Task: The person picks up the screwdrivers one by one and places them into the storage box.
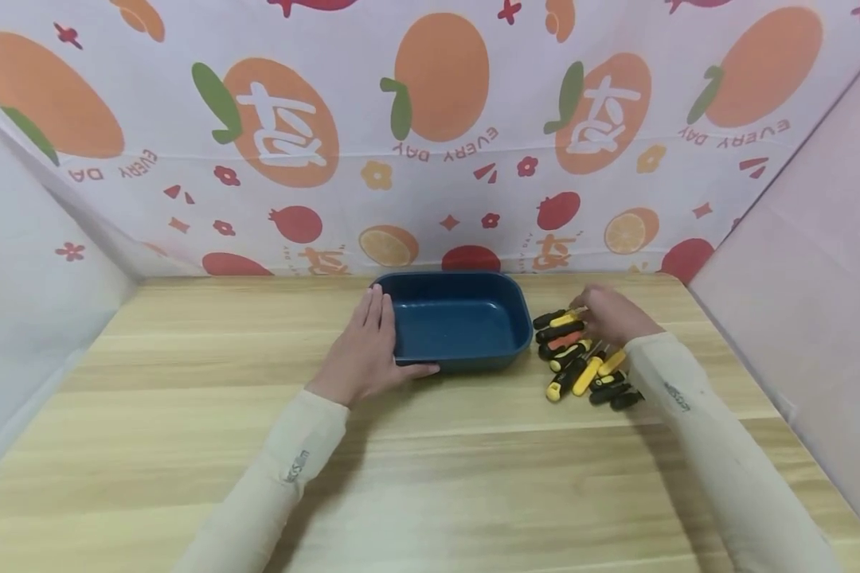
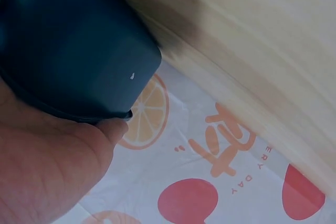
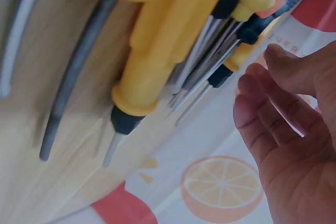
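Head view. Screwdrivers [image 1: 589, 374] lie overlapped on the worktop [image 1: 430, 477] just past 3 o'clock of the blue basin [image 1: 459, 338]. Probably light, rigid and smooth, each is best taken by its handle; crossing neighbours may snag. The basin looks light and stiff, easiest held by its rim. The left grip [image 1: 361, 354], fingers straight, lies at its 8 o'clock; the right grip [image 1: 612, 312] is at the pile's 1 o'clock.

Left wrist view. A digit touches the basin's rim; patterned cloth [image 2: 157, 166] spreads toward 6 o'clock.

Right wrist view. Thumb and fingertips stand apart at 3 o'clock, no tool visible between.

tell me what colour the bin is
The bin is dark blue, showing best in the head view.
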Demonstrator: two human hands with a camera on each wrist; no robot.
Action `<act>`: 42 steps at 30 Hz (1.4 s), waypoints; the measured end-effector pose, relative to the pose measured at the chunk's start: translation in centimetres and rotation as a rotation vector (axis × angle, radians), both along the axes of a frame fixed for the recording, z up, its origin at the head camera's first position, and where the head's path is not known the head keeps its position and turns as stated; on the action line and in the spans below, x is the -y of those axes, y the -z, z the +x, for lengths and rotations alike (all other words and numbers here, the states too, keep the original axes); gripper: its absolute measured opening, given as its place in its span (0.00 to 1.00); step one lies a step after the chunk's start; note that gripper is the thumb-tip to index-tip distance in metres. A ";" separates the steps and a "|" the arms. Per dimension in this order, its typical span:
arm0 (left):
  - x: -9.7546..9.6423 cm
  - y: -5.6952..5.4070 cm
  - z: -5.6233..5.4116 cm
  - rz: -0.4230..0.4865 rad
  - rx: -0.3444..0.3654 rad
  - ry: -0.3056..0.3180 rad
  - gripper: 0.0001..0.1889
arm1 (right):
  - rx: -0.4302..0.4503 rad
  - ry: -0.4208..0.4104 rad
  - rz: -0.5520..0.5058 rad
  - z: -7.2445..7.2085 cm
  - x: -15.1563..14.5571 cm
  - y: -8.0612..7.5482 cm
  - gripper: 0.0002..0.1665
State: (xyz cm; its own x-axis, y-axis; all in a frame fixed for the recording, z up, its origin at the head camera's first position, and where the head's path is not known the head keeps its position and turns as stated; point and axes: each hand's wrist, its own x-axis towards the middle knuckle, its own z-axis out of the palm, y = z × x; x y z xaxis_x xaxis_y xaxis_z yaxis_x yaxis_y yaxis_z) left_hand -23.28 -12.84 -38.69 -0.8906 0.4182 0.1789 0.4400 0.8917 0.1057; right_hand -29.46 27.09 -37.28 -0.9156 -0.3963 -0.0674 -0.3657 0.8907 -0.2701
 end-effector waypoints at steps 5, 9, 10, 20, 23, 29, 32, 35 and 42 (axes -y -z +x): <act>0.0 0.0 0.2 0.007 -0.014 0.001 0.68 | -0.066 -0.066 0.056 -0.4 -0.4 0.6 0.17; 0.1 0.1 0.3 0.003 -0.015 -0.002 0.67 | -0.078 -0.089 0.101 -0.8 -0.5 0.9 0.20; 0.1 0.1 0.3 0.003 -0.018 0.000 0.67 | -0.076 -0.090 0.113 -0.9 -0.5 1.1 0.21; 0.0 0.0 0.4 -0.020 -0.028 0.002 0.68 | -0.079 -0.056 0.146 -1.1 -0.3 1.9 0.24; 0.0 0.0 0.4 -0.023 -0.032 0.001 0.68 | -0.103 -0.055 0.143 -1.0 -0.4 2.1 0.23; 0.0 0.0 0.3 -0.022 -0.030 -0.003 0.68 | -0.203 -0.068 0.112 -0.9 -0.5 1.5 0.20; 0.0 0.0 0.3 -0.025 -0.034 -0.002 0.68 | -0.256 -0.067 0.084 -0.6 -0.1 0.5 0.21; 0.0 0.1 0.2 -0.028 -0.040 -0.003 0.68 | -0.283 -0.063 0.050 -0.3 1.0 -0.9 0.23; 0.1 0.2 0.3 -0.020 -0.025 -0.009 0.68 | -0.351 -0.126 0.017 0.4 5.8 -3.4 0.24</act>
